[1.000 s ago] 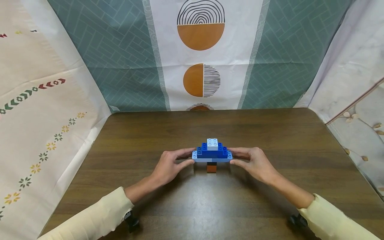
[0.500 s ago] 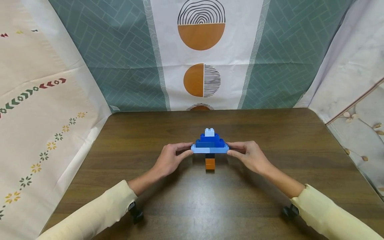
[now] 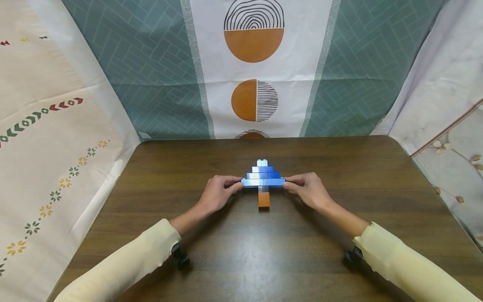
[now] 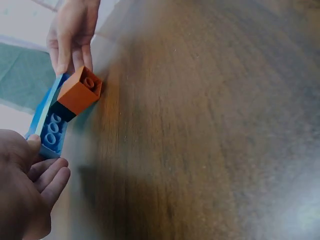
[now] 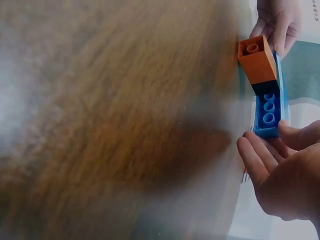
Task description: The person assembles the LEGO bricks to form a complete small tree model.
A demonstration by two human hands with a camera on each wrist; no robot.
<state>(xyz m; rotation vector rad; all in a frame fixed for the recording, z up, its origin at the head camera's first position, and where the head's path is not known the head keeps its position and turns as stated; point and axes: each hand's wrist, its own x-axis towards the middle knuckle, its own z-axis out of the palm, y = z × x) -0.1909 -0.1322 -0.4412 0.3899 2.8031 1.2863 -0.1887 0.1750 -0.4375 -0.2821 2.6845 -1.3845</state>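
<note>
A tree-shaped model of toy building bricks [image 3: 263,175] is held over the table between both hands. Its blue tiers narrow toward a pale blue brick at the top; a dark brick and an orange trunk [image 3: 263,200] hang below. My left hand [image 3: 217,192] pinches the left end of the widest tier between thumb and fingers. At the opposite end, my right hand [image 3: 308,190] pinches in the same way. Hollow undersides of the blue tier [image 4: 53,131] and the orange trunk [image 5: 257,60] show in the wrist views, with the trunk off the tabletop.
A brown wooden table [image 3: 249,260] lies under the hands. Behind it hangs a green and white patterned cloth [image 3: 162,75]. Pale printed cloths hang at the left [image 3: 49,167] and right [image 3: 445,126] sides.
The brick model has tilted, so its front face shows more and its top studs less. Both hands have shifted slightly away from the person, keeping their pinch on its ends.
</note>
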